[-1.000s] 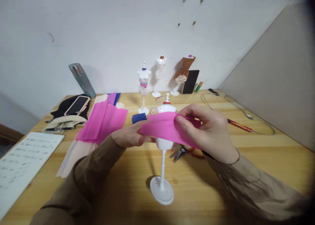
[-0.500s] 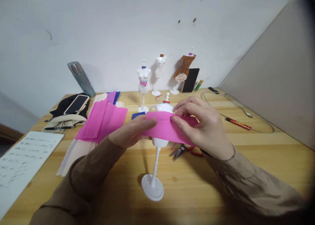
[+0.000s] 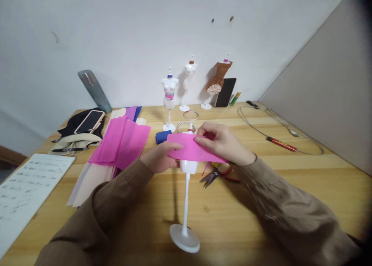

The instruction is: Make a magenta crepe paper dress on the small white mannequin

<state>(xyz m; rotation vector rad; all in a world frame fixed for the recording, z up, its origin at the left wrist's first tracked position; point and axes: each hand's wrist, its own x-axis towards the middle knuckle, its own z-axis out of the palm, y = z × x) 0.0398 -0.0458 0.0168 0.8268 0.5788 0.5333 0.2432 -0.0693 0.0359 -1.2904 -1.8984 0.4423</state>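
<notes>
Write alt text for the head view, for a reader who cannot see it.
The left hand and right hand pinch a pink paper strip across the torso of a small white mannequin stand above a wooden table. Scissors lie behind it; pink sheets lie to the left.

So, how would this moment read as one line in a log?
left hand: holds pink paper strip | right hand: pinches strip against white mannequin | scissors: on table, beside mannequin

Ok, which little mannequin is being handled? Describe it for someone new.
At the middle of the wooden table, nearest the camera, is a white mannequin on a thin pole with a round base. The left hand and right hand hold a pink paper strip across its torso; the three other mannequins behind it go untouched.
</notes>
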